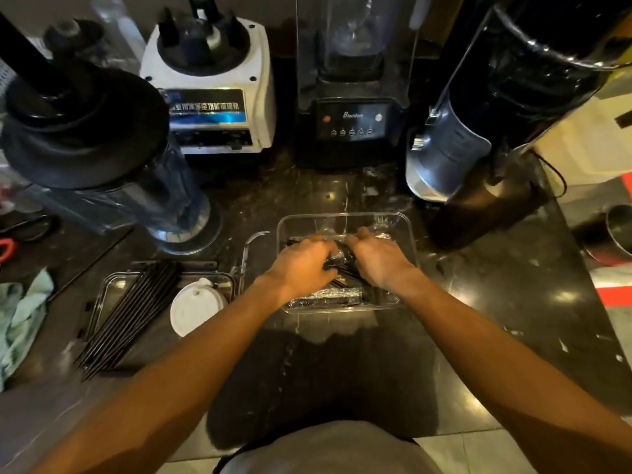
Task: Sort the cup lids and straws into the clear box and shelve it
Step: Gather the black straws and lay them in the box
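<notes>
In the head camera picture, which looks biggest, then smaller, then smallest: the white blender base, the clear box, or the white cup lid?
1. white blender base
2. clear box, though nearer the camera, so these two are close
3. white cup lid, clearly smallest

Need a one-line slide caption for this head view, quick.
Both hands, left and right, arrange wrapped black straws inside the clear box.

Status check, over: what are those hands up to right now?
Both hands, left and right, gripping wrapped straws inside clear box. Loose straws and white lid wait on tray. Nothing blocking.
</notes>
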### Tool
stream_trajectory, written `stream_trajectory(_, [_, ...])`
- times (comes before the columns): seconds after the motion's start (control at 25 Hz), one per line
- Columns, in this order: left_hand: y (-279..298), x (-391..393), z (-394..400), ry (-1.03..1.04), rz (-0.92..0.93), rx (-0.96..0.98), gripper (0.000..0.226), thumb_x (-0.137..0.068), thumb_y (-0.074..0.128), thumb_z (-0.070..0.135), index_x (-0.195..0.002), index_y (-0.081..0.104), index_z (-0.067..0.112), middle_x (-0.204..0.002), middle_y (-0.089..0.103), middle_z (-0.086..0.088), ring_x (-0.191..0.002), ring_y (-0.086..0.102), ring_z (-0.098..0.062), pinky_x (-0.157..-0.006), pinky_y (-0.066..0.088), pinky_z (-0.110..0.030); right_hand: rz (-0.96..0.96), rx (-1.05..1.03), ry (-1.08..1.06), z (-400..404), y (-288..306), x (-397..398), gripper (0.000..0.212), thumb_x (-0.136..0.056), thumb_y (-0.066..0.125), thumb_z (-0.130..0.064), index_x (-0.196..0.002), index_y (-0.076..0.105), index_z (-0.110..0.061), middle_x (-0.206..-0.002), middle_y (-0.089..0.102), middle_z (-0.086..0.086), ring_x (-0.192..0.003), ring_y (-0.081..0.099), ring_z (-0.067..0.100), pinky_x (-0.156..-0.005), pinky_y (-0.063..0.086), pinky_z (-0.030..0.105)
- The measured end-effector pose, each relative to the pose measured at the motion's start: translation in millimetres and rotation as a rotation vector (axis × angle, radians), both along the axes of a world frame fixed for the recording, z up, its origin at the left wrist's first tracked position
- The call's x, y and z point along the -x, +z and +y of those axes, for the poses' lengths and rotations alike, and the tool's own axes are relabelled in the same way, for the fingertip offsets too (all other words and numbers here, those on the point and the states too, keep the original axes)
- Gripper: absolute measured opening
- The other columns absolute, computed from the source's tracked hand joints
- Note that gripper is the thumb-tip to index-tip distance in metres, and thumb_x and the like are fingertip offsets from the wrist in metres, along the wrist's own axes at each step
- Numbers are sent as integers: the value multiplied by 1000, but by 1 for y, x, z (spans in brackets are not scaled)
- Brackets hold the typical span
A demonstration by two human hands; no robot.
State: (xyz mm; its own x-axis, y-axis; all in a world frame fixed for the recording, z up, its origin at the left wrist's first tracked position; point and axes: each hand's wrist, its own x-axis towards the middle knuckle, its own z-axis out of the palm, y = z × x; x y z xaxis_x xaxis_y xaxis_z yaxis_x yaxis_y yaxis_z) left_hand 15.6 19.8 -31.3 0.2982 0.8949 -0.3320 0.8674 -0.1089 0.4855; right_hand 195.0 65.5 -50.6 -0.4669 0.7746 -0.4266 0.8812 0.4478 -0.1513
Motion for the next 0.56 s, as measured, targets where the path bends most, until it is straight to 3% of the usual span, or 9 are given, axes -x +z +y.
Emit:
stream_trajectory(0.24, [-20, -1, 18, 8, 110, 38, 59, -88, 72, 20, -141, 45, 14, -135, 55, -8, -126, 58, -29, -106, 49, -44, 102, -20, -80, 12, 17, -10, 19, -98, 57, -16, -116, 66, -16, -118, 62, 8, -103, 68, 32, -91, 55, 46])
stream_trajectory(0.4, [-32, -4, 23, -42, 199, 34, 73, -85, 75, 26, -149, 40, 16, -141, 53, -6, -132, 52, -29, -113, 40, -49, 145, -108, -170, 17, 28, -29, 16, -101, 53, -17, -107, 68, -16, -101, 72, 10, -92, 70, 32, -76, 53, 38])
stream_trajectory(0.56, [-35, -7, 28, -148, 298, -12, 72, -81, 76, 32, -145, 45, 20, -136, 51, -8, -128, 50, -32, -110, 39, -52, 150, -20, -210, 22, 23, -25, 16, -101, 56, -16, -112, 67, -15, -106, 73, 12, -98, 70, 34, -83, 57, 43])
